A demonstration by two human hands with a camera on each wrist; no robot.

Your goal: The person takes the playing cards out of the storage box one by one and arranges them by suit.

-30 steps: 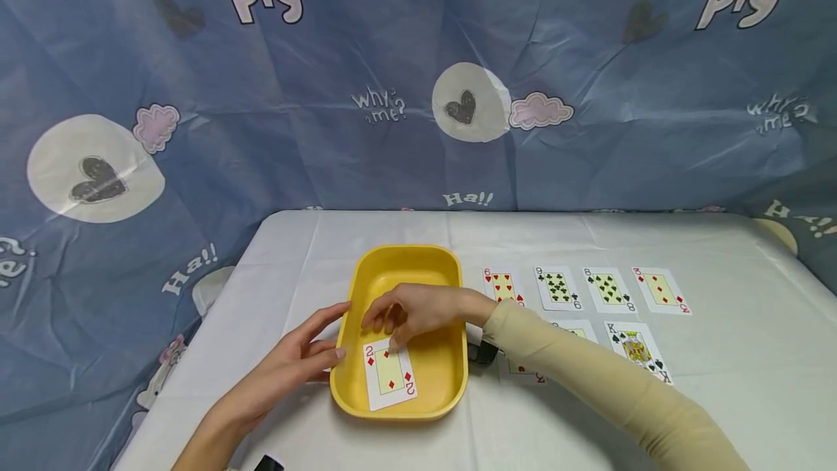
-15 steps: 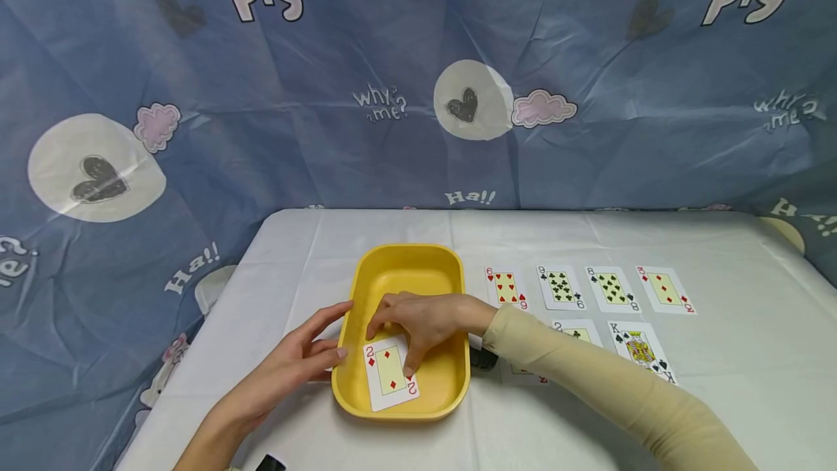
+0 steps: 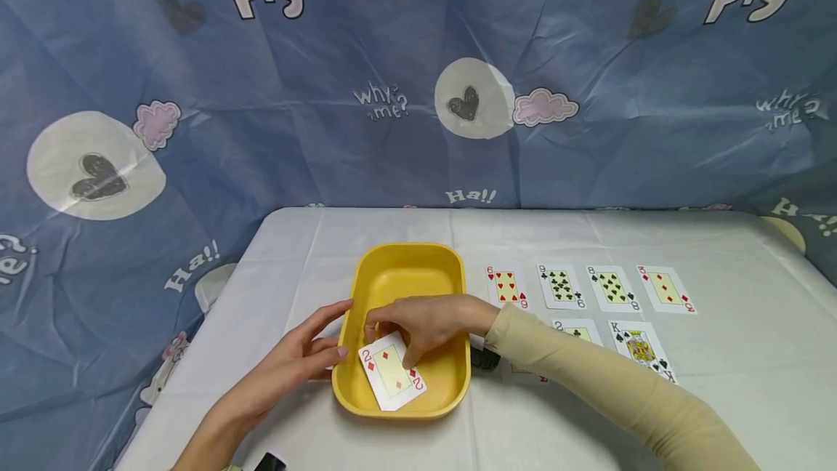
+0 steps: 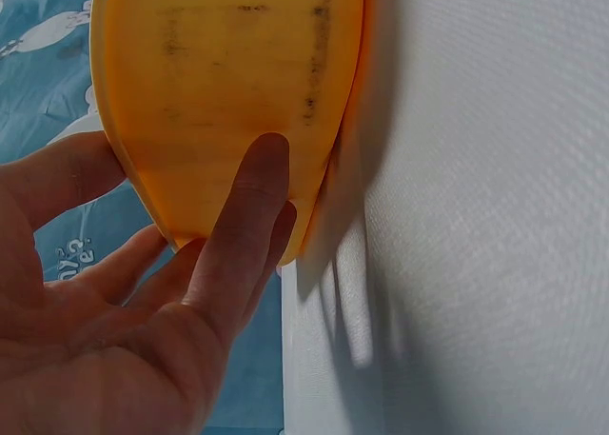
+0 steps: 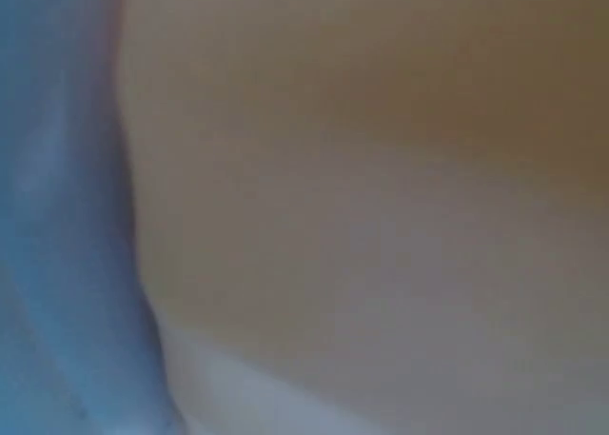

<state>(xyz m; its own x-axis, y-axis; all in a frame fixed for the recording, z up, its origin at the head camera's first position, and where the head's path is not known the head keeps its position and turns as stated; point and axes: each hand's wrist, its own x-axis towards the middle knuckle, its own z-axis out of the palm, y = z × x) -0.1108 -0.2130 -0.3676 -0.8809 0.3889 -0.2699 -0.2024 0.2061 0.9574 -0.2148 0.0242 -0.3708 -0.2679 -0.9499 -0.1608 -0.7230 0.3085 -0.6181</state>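
Note:
In the head view a two of diamonds playing card [image 3: 387, 382] lies at the near end of the yellow tray [image 3: 407, 256]. My right hand [image 3: 428, 322] reaches into the tray from the right and pinches the card, thumb on its right side and curled fingers by its far edge. Those fingertips are partly hidden. My left hand [image 3: 297, 355] rests against the tray's left side. In the left wrist view its fairly straight fingers [image 4: 243, 216] touch the outer wall of the yellow tray [image 4: 238, 64]. The right wrist view is too blurred to tell the grip.
Right of the tray on the white table [image 3: 752, 384] lie a six of hearts [image 3: 505, 286], a nine of clubs [image 3: 560, 286], an eight of spades [image 3: 611, 288], a three of diamonds [image 3: 665, 289] and a king of spades [image 3: 641, 347]. My right sleeve [image 3: 608, 391] covers parts of further cards.
My right thumb has slid to the card's right side and taken hold with the fingers. The two of diamonds has turned and its far edge has shifted. The left hand stays put.

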